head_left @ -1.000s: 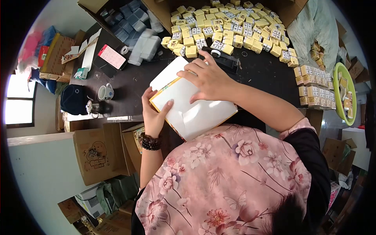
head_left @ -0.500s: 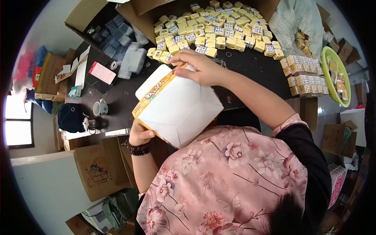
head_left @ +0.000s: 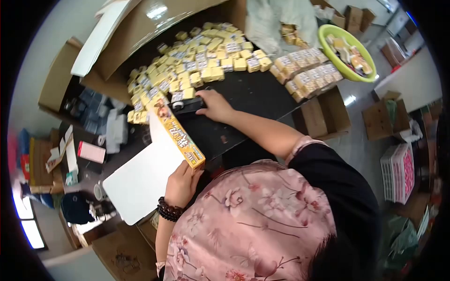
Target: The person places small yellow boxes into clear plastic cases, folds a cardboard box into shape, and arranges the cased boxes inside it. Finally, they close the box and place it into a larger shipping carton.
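My left hand point(head_left: 182, 186) is closed on the lower end of a carton with a narrow orange printed side point(head_left: 174, 131) and a large white flap point(head_left: 140, 180) spread out to the left. The thumb and fingers press near the printed corner. My right hand point(head_left: 214, 106) is wrapped round the end of a black tape dispenser point(head_left: 188, 106), which has a pale roll at its far end. The dispenser is just right of the carton's upper end, low over the dark table point(head_left: 243, 100). Many small yellow packs point(head_left: 201, 56) are heaped behind both.
Stacked blocks of small packs point(head_left: 307, 72) stand at the table's right end. Beyond is a green basin point(head_left: 349, 54) with items inside. At left are clear plastic boxes point(head_left: 116, 129), a pink phone point(head_left: 91, 152) and a mug point(head_left: 99, 191). An open cardboard box point(head_left: 326, 110) sits below the right edge.
My right hand has let go of the carton and taken hold of the tape dispenser. The carton has turned, its printed side now facing up, while my left hand keeps hold. The view has rotated.
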